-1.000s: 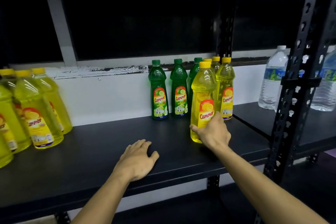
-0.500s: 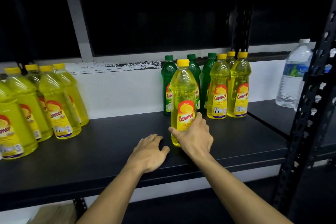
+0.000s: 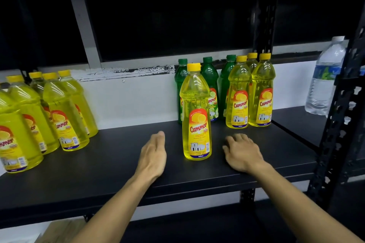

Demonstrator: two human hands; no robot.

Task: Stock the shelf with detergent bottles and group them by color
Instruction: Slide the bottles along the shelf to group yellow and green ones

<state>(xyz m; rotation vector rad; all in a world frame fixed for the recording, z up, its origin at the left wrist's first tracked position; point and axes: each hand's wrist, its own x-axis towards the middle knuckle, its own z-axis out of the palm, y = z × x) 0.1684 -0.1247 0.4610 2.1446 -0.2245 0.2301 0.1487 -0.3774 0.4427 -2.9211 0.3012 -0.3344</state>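
Note:
A yellow detergent bottle (image 3: 196, 116) stands upright alone near the middle of the black shelf (image 3: 110, 156). My left hand (image 3: 153, 154) hovers open just to its left, fingers together, holding nothing. My right hand (image 3: 242, 152) rests open on the shelf to the bottle's right, apart from it. Behind stand three green bottles (image 3: 209, 77) against the wall, with three yellow bottles (image 3: 260, 92) beside them on the right. Several yellow bottles (image 3: 57, 108) are grouped at the shelf's far left.
A clear water bottle (image 3: 324, 79) stands on the neighbouring shelf at the right, behind a black perforated upright (image 3: 339, 108). A white wall and dark window panes back the shelf. A cardboard piece (image 3: 59, 231) shows below at the bottom left.
My right hand slid the yellow bottle left from the right-hand group to mid-shelf, then let go and moved to its right. My left hand lifted and opened beside the bottle.

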